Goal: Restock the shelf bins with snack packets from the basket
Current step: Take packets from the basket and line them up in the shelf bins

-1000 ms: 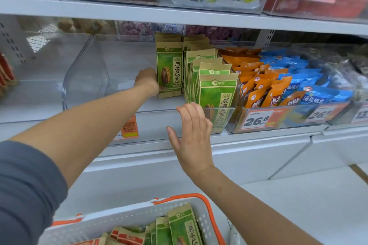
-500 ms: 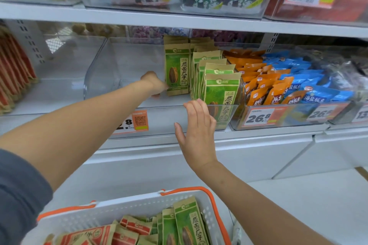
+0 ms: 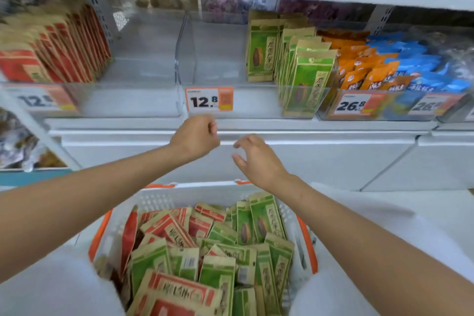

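White store shelving (image 3: 256, 126) fills the background, its middle tier lined with clear plastic bins. One clear bin (image 3: 213, 59) behind a 12.8 price tag (image 3: 209, 99) has green packets (image 3: 305, 77) standing upright along its right side, while its left part is bare. Red packets (image 3: 51, 56) lean in rows in the bin to the left, and orange packets (image 3: 359, 69) and blue packets (image 3: 415, 69) fill the bin to the right. Below, close to the camera, a white basket (image 3: 195, 191) with orange handles holds a loose heap of green and red snack packets (image 3: 223, 259). Both bare forearms reach forward over the basket, the hands hanging in the air in front of the shelf edge, just below the price tag and near each other without touching. The left hand (image 3: 195, 136) is curled into a fist with its fingers tucked in, and it holds nothing. The right hand (image 3: 256, 159) is turned palm down, fingers loosely bent and apart from the thumb, gripping nothing.
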